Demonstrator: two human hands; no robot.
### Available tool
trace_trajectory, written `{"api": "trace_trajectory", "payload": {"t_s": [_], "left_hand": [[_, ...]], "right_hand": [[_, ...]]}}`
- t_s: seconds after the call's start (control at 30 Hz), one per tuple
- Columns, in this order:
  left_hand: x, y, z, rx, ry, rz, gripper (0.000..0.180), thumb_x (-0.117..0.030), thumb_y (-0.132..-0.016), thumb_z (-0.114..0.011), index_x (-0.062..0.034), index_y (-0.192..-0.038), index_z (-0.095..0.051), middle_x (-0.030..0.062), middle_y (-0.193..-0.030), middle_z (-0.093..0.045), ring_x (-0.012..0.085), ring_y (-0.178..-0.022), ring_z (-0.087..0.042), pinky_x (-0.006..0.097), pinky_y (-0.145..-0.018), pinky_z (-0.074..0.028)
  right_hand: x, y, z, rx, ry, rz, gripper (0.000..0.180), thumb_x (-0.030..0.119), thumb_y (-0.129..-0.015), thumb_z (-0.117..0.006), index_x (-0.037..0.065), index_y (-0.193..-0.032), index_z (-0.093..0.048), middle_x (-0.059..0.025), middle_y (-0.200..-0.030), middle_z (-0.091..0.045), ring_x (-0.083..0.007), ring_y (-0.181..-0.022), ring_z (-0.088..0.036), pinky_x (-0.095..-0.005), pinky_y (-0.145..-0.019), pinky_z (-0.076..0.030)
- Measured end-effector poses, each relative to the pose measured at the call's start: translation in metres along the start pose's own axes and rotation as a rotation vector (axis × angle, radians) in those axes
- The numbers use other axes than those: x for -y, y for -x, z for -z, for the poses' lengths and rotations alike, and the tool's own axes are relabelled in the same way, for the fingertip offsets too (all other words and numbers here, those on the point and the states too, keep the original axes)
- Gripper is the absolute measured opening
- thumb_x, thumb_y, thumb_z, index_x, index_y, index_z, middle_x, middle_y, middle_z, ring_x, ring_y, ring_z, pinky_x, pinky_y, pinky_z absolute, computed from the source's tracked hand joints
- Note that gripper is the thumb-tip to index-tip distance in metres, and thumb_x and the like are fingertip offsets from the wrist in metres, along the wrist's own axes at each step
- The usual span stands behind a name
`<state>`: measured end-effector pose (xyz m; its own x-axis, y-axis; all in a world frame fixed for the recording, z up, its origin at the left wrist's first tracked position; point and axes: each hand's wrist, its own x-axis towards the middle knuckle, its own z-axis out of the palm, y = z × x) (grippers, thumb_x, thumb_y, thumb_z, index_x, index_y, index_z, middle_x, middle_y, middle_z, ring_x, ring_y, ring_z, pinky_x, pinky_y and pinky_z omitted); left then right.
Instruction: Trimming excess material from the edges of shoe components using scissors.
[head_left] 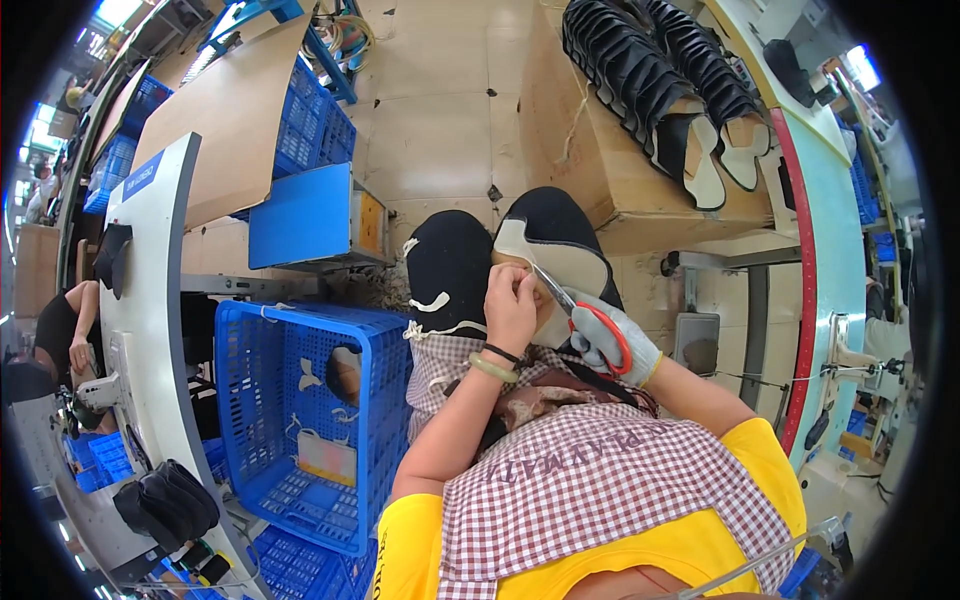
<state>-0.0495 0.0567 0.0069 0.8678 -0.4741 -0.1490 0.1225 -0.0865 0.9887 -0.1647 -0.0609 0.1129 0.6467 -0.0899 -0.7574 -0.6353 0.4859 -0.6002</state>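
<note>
A cream shoe upper piece (570, 262) with a dark edge lies across my thighs. My left hand (512, 305), bare and with bands on its wrist, has its fingers closed in a pinch on the near left part of the piece. Scissors (623, 345) with red handles are in my right hand (595, 338), which wears a pale glove. Their blades point up and left, with the tips beside my left fingertips at the piece. Whether the blades touch the material I cannot tell. White scraps (430, 302) lie on my left thigh.
Black-and-cream shoe uppers (690, 150) stand in two rows on a cardboard box (570, 150) at the far right. A blue crate (365, 430) with scraps in it sits at my left. White machine tables flank me, and a person's arm (82, 325) shows at far left.
</note>
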Motion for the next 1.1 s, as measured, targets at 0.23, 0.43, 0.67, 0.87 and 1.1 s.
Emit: {"api": "trace_trajectory", "payload": {"t_s": [0.23, 0.43, 0.67, 0.87, 1.1], "left_hand": [[-0.006, 0.001, 0.006, 0.155, 0.07, 0.081, 0.012, -0.005, -0.089, -0.058, 0.0058, -0.082, -0.056, 0.006, -0.104, -0.048, 0.0129, -0.074, -0.061, 0.023, -0.063, -0.056], [-0.004, -0.006, 0.013, 0.287, 0.205, 0.237, 0.011, -0.004, -0.087, -0.058, 0.0042, -0.081, -0.056, 0.0056, -0.109, -0.046, 0.0133, -0.085, -0.059, 0.026, -0.072, -0.055], [-0.01, -0.007, 0.022, 0.369, 0.214, 0.171, 0.01, -0.005, -0.083, -0.061, 0.0033, -0.078, -0.058, 0.0105, -0.106, -0.048, 0.0182, -0.085, -0.058, 0.028, -0.073, -0.053], [-0.02, -0.006, 0.031, 0.677, 0.055, 0.024, 0.007, -0.009, -0.08, -0.065, -0.0043, -0.084, -0.063, 0.0152, -0.118, -0.045, 0.0271, -0.128, -0.034, 0.034, -0.092, -0.043], [-0.016, -0.015, 0.022, 0.381, 0.321, 0.277, 0.019, -0.015, -0.085, -0.063, 0.0035, -0.083, -0.059, 0.0122, -0.092, -0.062, 0.017, -0.076, -0.062, 0.027, -0.066, -0.051]], "right_hand": [[0.015, -0.006, 0.014, -0.031, 0.245, -0.023, 0.027, 0.035, -0.091, -0.057, 0.011, -0.101, -0.056, 0.0018, -0.067, -0.051, -0.0041, -0.044, -0.042, -0.0187, -0.038, -0.033], [0.034, -0.006, 0.008, -0.017, 0.362, 0.021, 0.031, 0.035, -0.09, -0.057, 0.012, -0.11, -0.058, 0.003, -0.069, -0.053, -0.0031, -0.047, -0.044, -0.0177, -0.042, -0.036], [0.051, -0.004, 0.015, 0.009, 0.368, -0.065, 0.032, 0.035, -0.091, -0.058, 0.012, -0.113, -0.057, 0.0018, -0.07, -0.053, -0.0035, -0.05, -0.045, -0.0179, -0.042, -0.036], [0.061, -0.018, 0.035, 0.06, 0.331, -0.109, 0.027, 0.037, -0.091, -0.057, 0.011, -0.097, -0.053, 0.0012, -0.07, -0.052, -0.0046, -0.049, -0.043, -0.0186, -0.041, -0.033], [0.066, -0.021, 0.043, 0.122, 0.335, -0.122, 0.029, 0.039, -0.09, -0.058, 0.011, -0.096, -0.053, 0.0015, -0.068, -0.051, -0.0038, -0.049, -0.042, -0.0185, -0.041, -0.032]]}}
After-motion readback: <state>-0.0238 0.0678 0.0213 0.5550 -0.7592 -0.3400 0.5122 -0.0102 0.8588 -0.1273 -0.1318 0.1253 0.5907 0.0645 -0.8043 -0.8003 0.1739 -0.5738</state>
